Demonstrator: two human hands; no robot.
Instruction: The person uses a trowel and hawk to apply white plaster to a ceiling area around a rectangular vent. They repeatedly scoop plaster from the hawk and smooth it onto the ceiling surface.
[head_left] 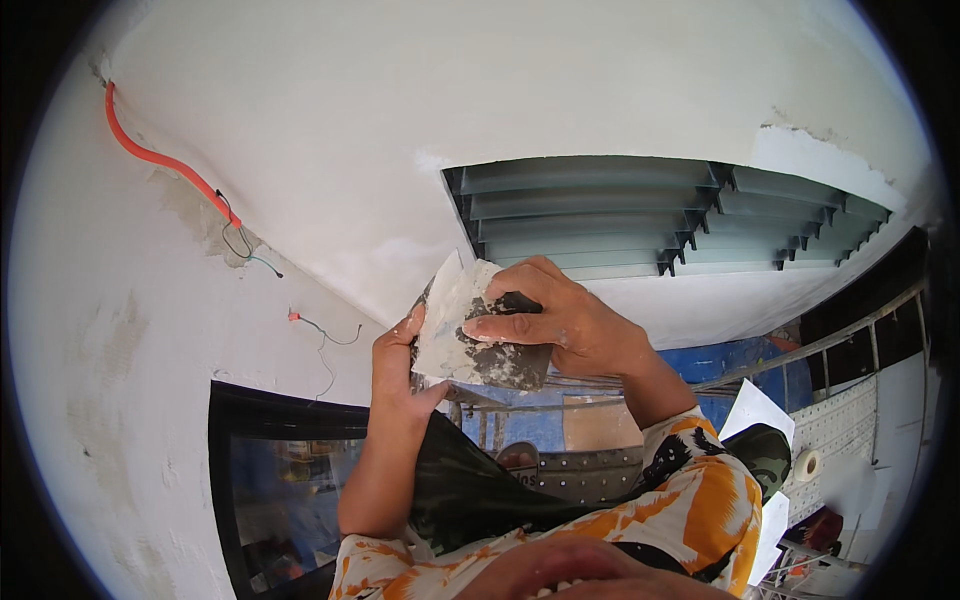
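Observation:
Two flat putty scrapers meet between my hands in front of the wall's corner. A pale blade (438,338), coated in white putty, stands on the left side, with my left hand (398,362) closed round its edge. My right hand (598,322) is closed on a dark scraper (515,368) blotched with putty, its thumb and fingers lying across the face. The blades overlap and appear to touch; where one ends under the putty is hard to make out. Both hands have putty specks on them.
A louvered window (590,215) is set in the white wall beyond my hands. An orange conduit (165,160) with loose wires runs along the left wall, above a dark-framed window (290,500). Below me is a perforated metal platform (590,475); a metal rail (850,335) and tape roll (808,465) are at right.

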